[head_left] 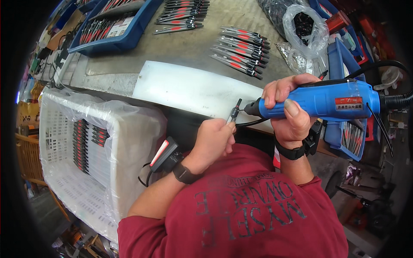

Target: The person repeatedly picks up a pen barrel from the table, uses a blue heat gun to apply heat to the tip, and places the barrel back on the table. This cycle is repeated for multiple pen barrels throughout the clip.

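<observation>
My left hand (214,136) is closed around a slim grey tool with a dark end (235,112), which points up from between my fingers. My right hand (293,122) wraps round a blue electric screwdriver (325,99), lying level with its tip to the left. The bit meets the held tool's dark end or sits very near it; I cannot tell whether they touch. Under them lies a white board (185,88) at the bench edge. Beyond it, several similar slim grey tools with red patches and black ends (241,51) lie in a row.
Another row of these tools (180,17) lies farther back. A blue bin (129,43) stands at the far left. Left of me is a white plastic-lined crate (115,146) with more tools. Clear bag (316,19) and blue trays (333,133) stand right; a black cable (387,64) trails from the screwdriver.
</observation>
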`<state>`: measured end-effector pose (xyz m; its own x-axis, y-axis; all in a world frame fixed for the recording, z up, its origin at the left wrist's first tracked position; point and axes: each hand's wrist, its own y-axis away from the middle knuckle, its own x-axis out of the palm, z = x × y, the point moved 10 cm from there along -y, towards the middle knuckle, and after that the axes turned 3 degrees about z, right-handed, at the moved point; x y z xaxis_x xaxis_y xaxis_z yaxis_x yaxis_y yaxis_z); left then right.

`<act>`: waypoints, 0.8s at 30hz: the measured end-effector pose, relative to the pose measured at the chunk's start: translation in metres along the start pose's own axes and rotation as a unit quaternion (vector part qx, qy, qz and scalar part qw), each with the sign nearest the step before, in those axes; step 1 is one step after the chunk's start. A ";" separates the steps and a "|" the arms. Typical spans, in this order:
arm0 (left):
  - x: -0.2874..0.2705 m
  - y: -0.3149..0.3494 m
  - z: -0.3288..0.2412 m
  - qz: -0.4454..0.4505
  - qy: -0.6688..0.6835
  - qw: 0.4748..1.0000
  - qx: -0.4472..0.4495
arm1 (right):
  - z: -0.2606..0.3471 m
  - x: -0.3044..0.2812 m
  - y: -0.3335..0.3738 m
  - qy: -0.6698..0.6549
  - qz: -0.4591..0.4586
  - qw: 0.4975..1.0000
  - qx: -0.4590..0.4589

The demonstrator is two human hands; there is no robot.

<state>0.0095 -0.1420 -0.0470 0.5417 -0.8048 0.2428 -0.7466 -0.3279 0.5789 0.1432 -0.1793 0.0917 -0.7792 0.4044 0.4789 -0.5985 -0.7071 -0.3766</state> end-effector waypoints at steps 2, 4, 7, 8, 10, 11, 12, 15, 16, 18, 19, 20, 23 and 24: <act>0.000 0.000 0.000 0.000 -0.003 1.000 -0.002 | -0.001 0.000 0.000 0.001 0.004 1.000 0.000; -0.001 0.000 0.000 0.000 -0.004 1.000 -0.002 | -0.002 0.000 -0.001 0.005 0.002 1.000 0.000; -0.001 0.000 0.001 0.000 -0.003 1.000 -0.004 | -0.002 0.001 -0.001 0.006 0.001 1.000 -0.001; -0.001 0.000 0.002 -0.001 -0.003 1.000 -0.006 | -0.002 0.002 -0.002 0.001 0.001 1.000 -0.001; -0.001 -0.001 0.003 -0.002 -0.006 1.000 -0.011 | -0.004 0.003 0.000 0.046 0.001 0.999 0.026; -0.001 -0.001 0.003 -0.002 -0.009 1.000 -0.014 | -0.006 0.003 0.000 0.067 0.001 0.997 0.039; -0.001 -0.001 0.004 -0.003 -0.014 1.000 -0.019 | -0.003 0.006 -0.001 0.084 0.008 0.996 0.025; 0.000 -0.001 0.004 -0.007 -0.004 1.000 -0.020 | -0.001 0.012 -0.003 0.159 0.030 0.987 -0.004; 0.000 -0.001 0.004 -0.008 -0.001 1.000 -0.020 | -0.002 0.015 -0.003 0.198 0.040 0.979 -0.003; 0.000 -0.002 0.004 -0.013 0.001 1.000 -0.020 | -0.004 0.023 -0.006 0.264 0.072 0.962 -0.014; 0.000 -0.003 0.004 -0.014 0.003 1.000 -0.017 | -0.004 0.028 -0.008 0.290 0.094 0.952 -0.024; -0.001 -0.004 0.004 -0.016 0.004 1.000 -0.014 | -0.004 0.029 -0.009 0.282 0.094 0.954 -0.027; 0.000 -0.006 0.005 -0.008 0.018 1.000 -0.004 | -0.012 0.027 -0.013 0.217 0.071 0.974 0.013; 0.000 -0.006 0.005 -0.007 0.024 1.000 0.000 | -0.018 0.023 -0.014 0.176 0.045 0.983 0.041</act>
<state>0.0117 -0.1428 -0.0546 0.5694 -0.7758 0.2719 -0.7389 -0.3380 0.5829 0.1300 -0.1499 0.0941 -0.8534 0.5029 0.1375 -0.5180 -0.7883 -0.3320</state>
